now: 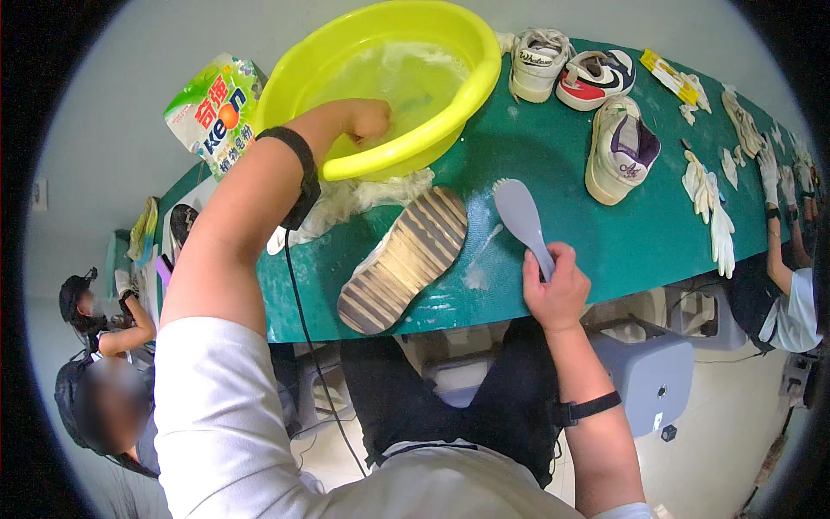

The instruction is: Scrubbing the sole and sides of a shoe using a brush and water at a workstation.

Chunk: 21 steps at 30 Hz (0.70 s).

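My right hand (559, 289) grips the handle of a grey plastic scrubbing brush (519, 211), whose pale bristles show at the far left of its head. Over the near rim of a yellow-green plastic basin (454, 123) reaches my left arm. My left hand (371, 121) is inside it with curled fingers; what they hold, if anything, is hidden. Cloudy, sudsy water (415, 71) lies in the basin. Between my hands and nearer to me, a shoe (405, 259) rests with its ridged brown and tan sole facing up.
Behind my left arm stands a bag of Keon soap powder (220, 113). Crumpled clear plastic (350, 204) lies below the basin. Several sneakers (622, 152) and white gloves (720, 240) are at right on the green table (635, 246). A cable hangs from my left wristband. Other people sit at both sides.
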Tool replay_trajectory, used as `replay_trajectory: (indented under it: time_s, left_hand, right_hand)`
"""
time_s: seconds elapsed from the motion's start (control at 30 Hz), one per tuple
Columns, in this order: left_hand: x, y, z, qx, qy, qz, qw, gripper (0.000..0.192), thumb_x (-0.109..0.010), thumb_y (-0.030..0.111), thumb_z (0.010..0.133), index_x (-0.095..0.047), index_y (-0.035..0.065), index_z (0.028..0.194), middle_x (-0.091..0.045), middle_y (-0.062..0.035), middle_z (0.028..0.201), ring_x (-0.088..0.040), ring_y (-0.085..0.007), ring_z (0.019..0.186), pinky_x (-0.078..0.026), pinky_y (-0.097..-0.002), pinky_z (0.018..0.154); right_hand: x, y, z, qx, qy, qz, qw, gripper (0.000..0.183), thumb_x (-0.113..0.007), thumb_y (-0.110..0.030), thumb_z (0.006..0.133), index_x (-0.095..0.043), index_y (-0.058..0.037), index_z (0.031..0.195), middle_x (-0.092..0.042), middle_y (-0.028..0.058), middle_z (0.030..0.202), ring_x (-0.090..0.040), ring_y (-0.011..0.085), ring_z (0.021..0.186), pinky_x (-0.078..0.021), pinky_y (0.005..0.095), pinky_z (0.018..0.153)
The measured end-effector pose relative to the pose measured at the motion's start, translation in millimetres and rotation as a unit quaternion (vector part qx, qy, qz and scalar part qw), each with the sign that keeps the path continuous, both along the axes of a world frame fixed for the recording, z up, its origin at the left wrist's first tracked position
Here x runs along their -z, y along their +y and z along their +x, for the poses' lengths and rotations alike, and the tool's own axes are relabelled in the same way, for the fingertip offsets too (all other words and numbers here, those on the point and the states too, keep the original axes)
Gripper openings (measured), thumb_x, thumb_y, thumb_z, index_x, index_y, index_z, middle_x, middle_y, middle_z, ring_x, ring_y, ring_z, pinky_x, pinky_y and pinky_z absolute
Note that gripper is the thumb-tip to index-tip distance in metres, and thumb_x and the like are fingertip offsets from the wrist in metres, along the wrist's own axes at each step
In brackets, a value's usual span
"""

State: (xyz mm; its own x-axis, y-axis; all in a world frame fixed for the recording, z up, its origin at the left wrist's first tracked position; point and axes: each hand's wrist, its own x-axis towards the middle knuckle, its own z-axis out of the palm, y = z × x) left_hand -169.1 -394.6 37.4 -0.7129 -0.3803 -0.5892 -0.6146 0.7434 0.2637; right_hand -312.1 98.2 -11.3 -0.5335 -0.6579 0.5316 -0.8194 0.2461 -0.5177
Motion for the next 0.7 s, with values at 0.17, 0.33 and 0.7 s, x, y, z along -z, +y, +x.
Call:
replay_trajectory:
  time_s: [0.17,0.33,0.7]
  left_hand:
    - [-38.7,7.9,24.0,-0.115,0.019,0.091,0.989,0.019,-0.063,0.009,0.087,-0.071,-0.0067,0.094,-0.066,-0.0166,0.072,-0.064,-0.0295,0.054,-0.052,-0.0457,0.047]
    - [-33.6,12.8,17.3,-0.083,-0.015,0.022,0.996,0.016,-0.061,0.001,0.081,-0.068,-0.0087,0.091,-0.062,-0.0192,0.07,-0.065,-0.0299,0.059,-0.05,-0.0471,0.048]
    - [-26.3,9.2,4.6,0.092,-0.115,-0.038,0.988,0.024,-0.072,0.013,0.092,-0.075,-0.002,0.11,-0.072,-0.0184,0.086,-0.07,-0.0283,0.07,-0.057,-0.0484,0.061]
  right_hand:
    - [-9.1,-12.4,7.5,-0.031,0.006,-0.028,0.999,0.036,-0.083,-0.034,0.091,-0.063,-0.0081,0.108,-0.07,0.0142,0.074,-0.071,0.035,0.063,-0.055,0.0446,0.055]
    - [-5.2,-11.4,5.8,-0.029,0.005,-0.027,0.999,0.039,-0.083,-0.036,0.091,-0.063,-0.0078,0.109,-0.07,0.0142,0.074,-0.072,0.0346,0.063,-0.0549,0.044,0.055]
    - [-2.4,-11.8,6.4,-0.023,0.011,-0.039,0.999,0.04,-0.084,-0.037,0.091,-0.063,-0.0083,0.109,-0.069,0.0122,0.07,-0.071,0.0332,0.059,-0.0547,0.0432,0.054]
